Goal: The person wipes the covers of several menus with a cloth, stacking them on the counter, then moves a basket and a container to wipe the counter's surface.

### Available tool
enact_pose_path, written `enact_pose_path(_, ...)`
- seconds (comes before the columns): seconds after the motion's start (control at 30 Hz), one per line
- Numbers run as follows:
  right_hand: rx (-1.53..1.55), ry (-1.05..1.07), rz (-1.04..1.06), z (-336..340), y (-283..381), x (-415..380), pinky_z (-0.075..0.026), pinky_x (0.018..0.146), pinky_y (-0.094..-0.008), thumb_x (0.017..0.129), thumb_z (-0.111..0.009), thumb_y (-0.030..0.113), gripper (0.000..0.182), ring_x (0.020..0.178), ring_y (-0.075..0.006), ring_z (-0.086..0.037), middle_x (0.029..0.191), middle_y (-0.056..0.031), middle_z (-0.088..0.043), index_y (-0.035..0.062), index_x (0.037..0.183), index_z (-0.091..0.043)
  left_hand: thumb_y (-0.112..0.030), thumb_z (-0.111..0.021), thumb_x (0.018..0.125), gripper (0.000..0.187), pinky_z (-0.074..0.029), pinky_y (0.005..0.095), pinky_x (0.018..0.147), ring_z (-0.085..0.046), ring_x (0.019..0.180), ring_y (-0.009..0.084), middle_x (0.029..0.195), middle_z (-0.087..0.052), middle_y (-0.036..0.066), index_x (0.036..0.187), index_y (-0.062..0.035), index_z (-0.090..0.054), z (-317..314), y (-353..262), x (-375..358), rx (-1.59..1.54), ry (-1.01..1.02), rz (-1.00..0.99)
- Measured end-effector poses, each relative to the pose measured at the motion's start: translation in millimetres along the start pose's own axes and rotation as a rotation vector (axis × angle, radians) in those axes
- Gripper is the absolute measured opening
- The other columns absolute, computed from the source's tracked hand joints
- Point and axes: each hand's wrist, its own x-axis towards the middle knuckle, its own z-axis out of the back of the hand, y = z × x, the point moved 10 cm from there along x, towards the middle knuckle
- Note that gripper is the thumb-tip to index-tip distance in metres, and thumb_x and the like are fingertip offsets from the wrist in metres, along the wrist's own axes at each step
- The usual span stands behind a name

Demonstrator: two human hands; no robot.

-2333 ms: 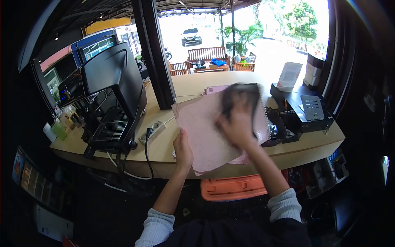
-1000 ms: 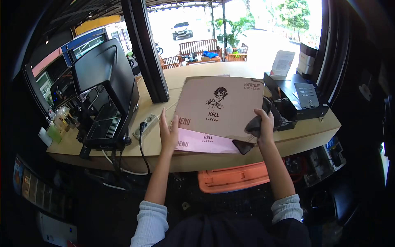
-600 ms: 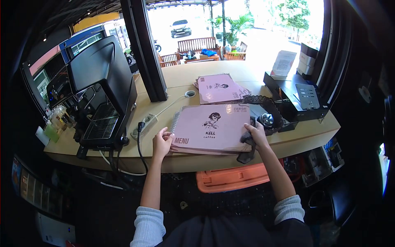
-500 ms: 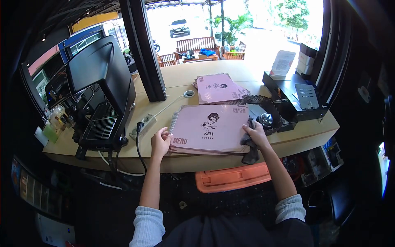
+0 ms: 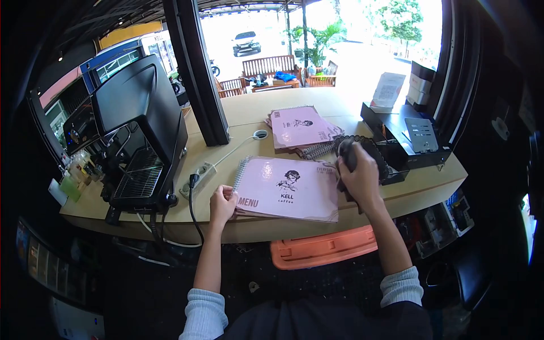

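Note:
A pink spiral-bound menu (image 5: 266, 184) printed "KELL coffee" lies near the counter's front edge. My left hand (image 5: 223, 204) pinches its lower left corner by the spiral. Just past the menu's right edge, my right hand (image 5: 362, 174) is closed around a dark grey cloth (image 5: 347, 156), part of which hangs below the fingers. Behind, more pink menus (image 5: 297, 126) lie in a loose stack. A black lace-edged tray (image 5: 378, 153) sits right behind my right hand, partly covered by it.
A black espresso machine (image 5: 133, 124) stands at left, beside a power strip (image 5: 198, 177) with a plugged cable. A black post (image 5: 198, 79) rises from the wooden counter (image 5: 243, 107). At right is a black box (image 5: 405, 130) with a paper stand; an orange lid (image 5: 323, 248) is below.
My right hand has moved up and off the menu's right edge with the cloth, now covering the silver bell seen before. The left hand keeps its hold on the corner.

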Motion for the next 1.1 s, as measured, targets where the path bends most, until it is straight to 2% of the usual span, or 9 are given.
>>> enact_pose_path(0.17, 0.024, 0.132, 0.107, -4.3, 23.3, -4.0, -0.048, 0.069, -0.0429, 0.070, -0.071, 0.028, 0.046, 0.083, -0.0363, -0.059, 0.097, -0.0190, -0.057, 0.0013, 0.101, -0.048, -0.014, -0.056, 0.081, 0.027, -0.048, 0.0313, 0.075, -0.060, 0.082, 0.0190, 0.092, -0.062, 0.015, 0.102, 0.0030, -0.057, -6.1, 5.6, 0.3, 0.055, -0.085, -0.049)
enact_pose_path(0.3, -0.191, 0.729, 0.310, -94.8, 30.5, -83.3, -0.050, 0.069, -0.0402, 0.059, -0.078, 0.033, 0.063, 0.084, -0.0314, -0.061, 0.105, -0.0122, -0.054, 0.0072, 0.109, -0.047, -0.021, -0.045, 0.089, 0.040, -0.043, 0.0348, 0.087, -0.057, 0.103, 0.0289, 0.110, -0.059, 0.022, 0.116, 0.0079, -0.050, -22.5, 9.7, 0.0, -0.030, 0.032, 0.037)
enact_pose_path(0.77, -0.142, 0.869, 0.339, -124.4, 3.8, -92.9, -0.048, 0.074, -0.0402, 0.058, -0.078, 0.029, 0.057, 0.084, -0.0328, -0.060, 0.105, -0.0107, -0.055, 0.0075, 0.107, -0.057, -0.015, -0.040, 0.090, 0.034, -0.046, 0.0408, 0.082, -0.059, 0.094, 0.0387, 0.098, -0.059, 0.029, 0.111, 0.0088, -0.053, -16.6, -8.0, -18.0, -0.016, -0.016, -0.025)
enact_pose_path(0.83, -0.114, 0.835, 0.380, -119.8, 4.4, -91.3, -0.049, 0.073, -0.0406, 0.067, -0.072, 0.027, 0.046, 0.081, -0.0323, -0.061, 0.100, -0.0116, -0.056, 0.0076, 0.106, -0.058, -0.014, -0.043, 0.089, 0.035, -0.044, 0.0408, 0.086, -0.057, 0.099, 0.0373, 0.105, -0.058, 0.027, 0.116, 0.0066, -0.051, -21.3, -3.0, -18.8, -0.044, 0.034, 0.013)
enact_pose_path(0.9, 0.130, 0.821, 0.358, -115.3, 6.3, -83.9, -0.048, 0.073, -0.0419, 0.072, -0.068, 0.023, 0.036, 0.083, -0.0333, -0.060, 0.095, -0.0136, -0.059, 0.0057, 0.103, -0.060, -0.014, -0.048, 0.088, 0.038, -0.040, 0.0417, 0.092, -0.051, 0.107, 0.0360, 0.116, -0.053, 0.024, 0.121, 0.0031, -0.046, 3.6, -47.9, -30.8, 0.194, -0.295, -0.393)
enact_pose_path(0.97, 0.180, 0.802, 0.346, -105.4, 13.6, -70.4, -0.047, 0.072, -0.0389, 0.077, -0.064, 0.020, 0.031, 0.080, -0.0292, -0.061, 0.087, -0.0164, -0.061, 0.0026, 0.103, -0.061, -0.018, -0.054, 0.086, 0.044, -0.035, 0.0425, 0.097, -0.045, 0.113, 0.0336, 0.122, -0.047, 0.021, 0.124, -0.0006, -0.043, 9.4, -79.1, -32.8, 0.101, -0.233, -0.399)
enact_pose_path(1.03, 0.459, 0.921, -0.006, -105.8, 9.2, -63.2, -0.047, 0.072, -0.0331, 0.081, -0.061, 0.018, 0.032, 0.076, -0.0229, -0.060, 0.085, -0.0174, -0.062, -0.0002, 0.107, -0.058, -0.024, -0.060, 0.083, 0.051, -0.033, 0.0399, 0.099, -0.044, 0.118, 0.0297, 0.125, -0.047, 0.020, 0.125, -0.0011, -0.043, -9.1, -114.7, -36.0, -0.276, 0.071, -0.347)
enact_pose_path(1.07, 0.646, 0.855, 0.061, -97.8, 27.0, -57.7, -0.046, 0.073, -0.0283, 0.086, -0.057, 0.016, 0.030, 0.075, -0.0137, -0.056, 0.085, -0.0153, -0.063, -0.0028, 0.109, -0.056, -0.024, -0.060, 0.083, 0.051, -0.033, 0.0399, 0.099, -0.044, 0.118, 0.0297, 0.125, -0.047, 0.020, 0.125, -0.0011, -0.043, -11.7, -126.9, -37.4, -0.277, 0.071, -0.349)
enact_pose_path(1.1, 0.645, 0.853, 0.061, -97.3, 35.1, -56.1, -0.046, 0.073, -0.0283, 0.086, -0.057, 0.016, 0.030, 0.075, -0.0137, -0.056, 0.085, -0.0153, -0.063, -0.0028, 0.109, -0.056, -0.027, -0.063, 0.081, 0.057, -0.033, 0.0382, 0.100, -0.043, 0.119, 0.0274, 0.125, -0.047, 0.019, 0.126, -0.0015, -0.042, -27.4, -142.8, -41.7, -0.391, 0.233, -0.384)
